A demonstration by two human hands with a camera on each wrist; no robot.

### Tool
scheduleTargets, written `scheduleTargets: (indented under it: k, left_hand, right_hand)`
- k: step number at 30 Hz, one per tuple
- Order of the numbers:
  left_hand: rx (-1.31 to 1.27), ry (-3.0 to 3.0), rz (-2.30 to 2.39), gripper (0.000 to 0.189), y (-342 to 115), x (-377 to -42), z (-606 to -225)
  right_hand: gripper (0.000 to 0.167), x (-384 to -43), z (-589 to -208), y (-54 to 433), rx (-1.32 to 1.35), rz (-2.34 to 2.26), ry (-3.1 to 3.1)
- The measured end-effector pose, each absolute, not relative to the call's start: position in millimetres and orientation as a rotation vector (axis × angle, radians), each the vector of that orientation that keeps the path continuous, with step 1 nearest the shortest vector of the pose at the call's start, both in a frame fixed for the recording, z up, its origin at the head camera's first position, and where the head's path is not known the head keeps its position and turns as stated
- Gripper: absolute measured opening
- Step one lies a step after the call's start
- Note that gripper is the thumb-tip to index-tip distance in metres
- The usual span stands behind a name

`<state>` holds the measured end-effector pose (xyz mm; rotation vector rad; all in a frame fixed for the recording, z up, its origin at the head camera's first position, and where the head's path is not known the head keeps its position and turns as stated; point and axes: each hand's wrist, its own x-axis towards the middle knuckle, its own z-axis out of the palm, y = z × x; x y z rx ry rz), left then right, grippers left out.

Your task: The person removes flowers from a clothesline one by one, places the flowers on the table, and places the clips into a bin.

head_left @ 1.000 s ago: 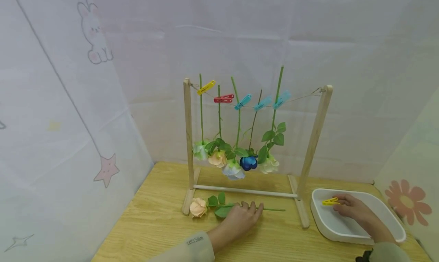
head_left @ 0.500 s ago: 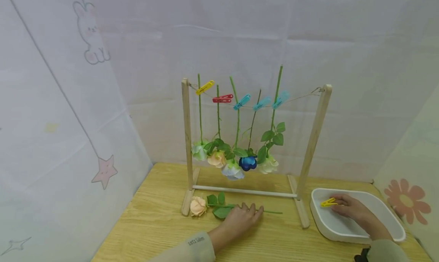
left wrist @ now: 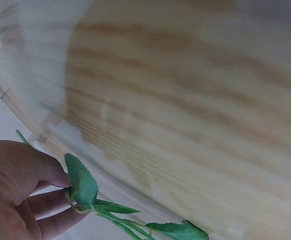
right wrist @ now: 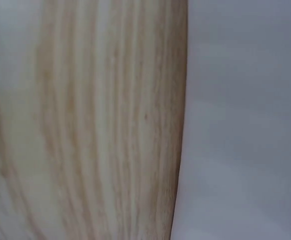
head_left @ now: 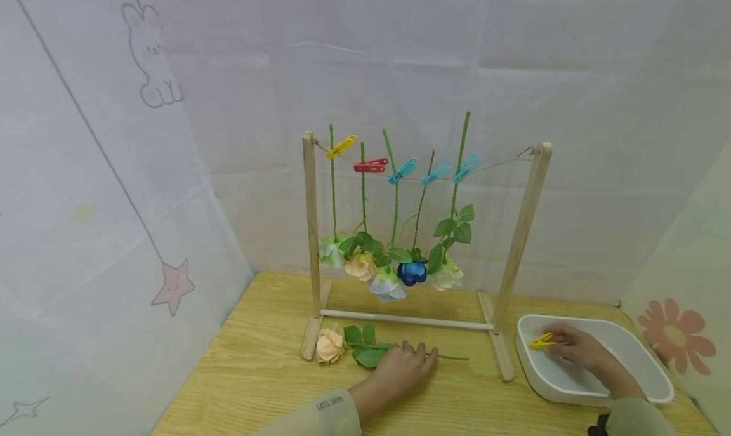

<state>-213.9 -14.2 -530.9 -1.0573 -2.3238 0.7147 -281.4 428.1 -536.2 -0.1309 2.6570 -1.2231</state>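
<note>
On the tabletop in the head view lies a peach rose [head_left: 329, 346], its bloom to the left and its stem [head_left: 454, 358] to the right. My left hand [head_left: 401, 367] pinches that stem between thumb and fingers; the left wrist view shows green leaves [left wrist: 81, 181] beside the fingertips. My right hand [head_left: 578, 347], over the white tray [head_left: 594, 398], pinches a yellow clothespin [head_left: 540, 341] near the tray's left wall. The right wrist view has neither the hand nor the clothespin in it.
A wooden rack [head_left: 311, 233] stands behind the left hand. Along its string, several roses hang upside down from yellow, red and blue clothespins [head_left: 404, 170]. A white rod [head_left: 405, 320] joins the rack's feet. Printed cloth [head_left: 400, 55] encloses the table [head_left: 240, 372].
My right hand has shifted slightly with the clothespin, which now points a little lower and further left. The rose stem's free end has tipped slightly toward the front; the left hand stays on it.
</note>
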Motion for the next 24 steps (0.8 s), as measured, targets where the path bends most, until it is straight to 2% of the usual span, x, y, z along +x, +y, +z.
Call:
scheduleTargets:
  k: [6,24]
  left_hand:
    - [-1.066,-2.359,0.709,0.032,-13.2,-210.3,-529.6]
    - [-1.013,-2.3,0.701,0.026,-17.0,-201.3,-519.5]
  right_hand:
    - [0.047,-283.4,-537.5,425.9,-0.137,-1.143,2.72]
    - [0.045,-275.1,-518.7,424.9,-0.223,-1.06,2.761]
